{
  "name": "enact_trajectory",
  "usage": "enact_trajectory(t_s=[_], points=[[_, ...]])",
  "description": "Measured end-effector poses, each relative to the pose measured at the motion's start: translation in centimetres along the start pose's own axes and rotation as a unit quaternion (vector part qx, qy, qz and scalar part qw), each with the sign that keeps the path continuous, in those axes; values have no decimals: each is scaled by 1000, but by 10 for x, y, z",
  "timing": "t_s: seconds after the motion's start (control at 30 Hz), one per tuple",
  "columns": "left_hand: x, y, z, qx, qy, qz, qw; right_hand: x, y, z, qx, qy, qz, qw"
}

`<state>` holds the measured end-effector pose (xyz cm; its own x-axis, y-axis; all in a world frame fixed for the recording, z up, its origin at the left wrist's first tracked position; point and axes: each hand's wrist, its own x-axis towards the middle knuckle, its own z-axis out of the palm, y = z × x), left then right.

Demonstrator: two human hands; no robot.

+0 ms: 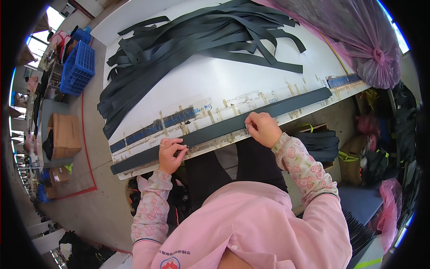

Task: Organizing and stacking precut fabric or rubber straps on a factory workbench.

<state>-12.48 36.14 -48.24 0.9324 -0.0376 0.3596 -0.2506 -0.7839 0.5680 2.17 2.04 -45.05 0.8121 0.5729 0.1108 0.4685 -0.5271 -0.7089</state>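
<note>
A long dark grey flat strip (215,128) lies along the near edge of the white table (224,83), running from lower left to upper right. My left hand (170,154) rests at the strip's left half, its curled fingers and thumb at the near edge. Further right, my right hand (263,129) is closed in a pinch at the same edge, knuckles up; its fingertips are partly hidden. Across the far side of the table spreads a loose heap of similar dark strips (165,49), several with free ends sticking out.
Tape and marks line the table's front. A tied pink plastic bag (378,54) sits at the far right corner. Below the right edge are bundled dark strips (319,145). On the left stand a blue crate (78,68) and a cardboard box (66,136).
</note>
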Motion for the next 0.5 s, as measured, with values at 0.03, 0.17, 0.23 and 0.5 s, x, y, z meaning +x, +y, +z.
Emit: enact_trajectory(t_s=[0.03,0.17,0.23,0.5], points=[[0,0,0,-2,1,0,1000,0,1,1,1,1,1,1000],[2,1,-1,-4,3,1,1000,-1,5,7,5,3,12,1000],[2,1,-1,-4,4,-1,1000,-1,6,8,10,4,19,1000],[4,-1,5,-13,-1,9,1000,-1,3,-3,20,-33,68,997]])
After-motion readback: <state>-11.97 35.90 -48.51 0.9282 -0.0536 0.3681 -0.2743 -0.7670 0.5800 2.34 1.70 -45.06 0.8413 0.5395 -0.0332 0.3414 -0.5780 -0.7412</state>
